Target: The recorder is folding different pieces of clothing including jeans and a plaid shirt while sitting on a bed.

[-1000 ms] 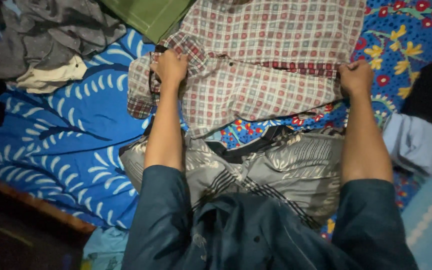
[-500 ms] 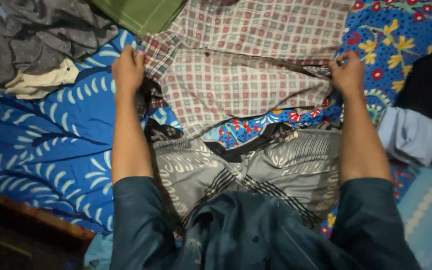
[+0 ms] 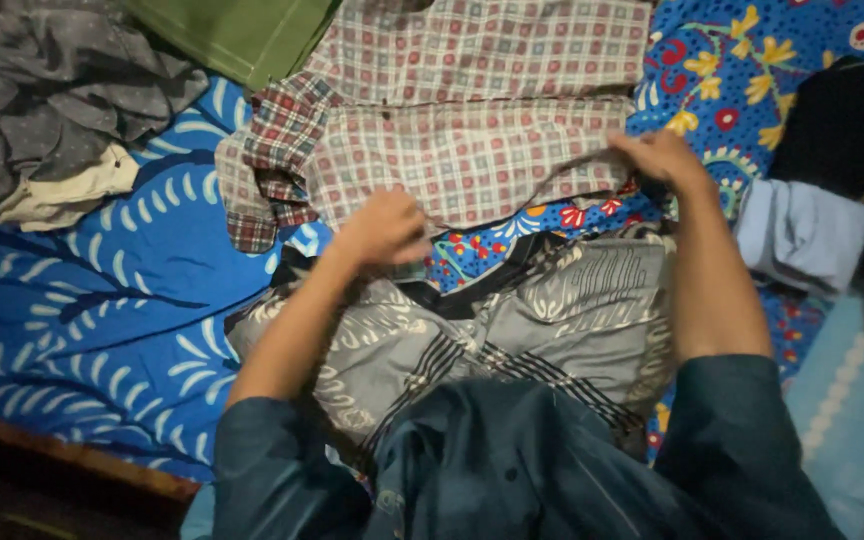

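The left hand (image 3: 384, 228) grips the bottom edge of the checked shirt (image 3: 472, 160) with curled fingers. The right hand (image 3: 660, 157) pinches its right edge. A grey patterned cloth (image 3: 512, 320) lies just below.

The head camera is looking steeply down from close above at the bed (image 3: 102, 330) and both forearms; no second view.
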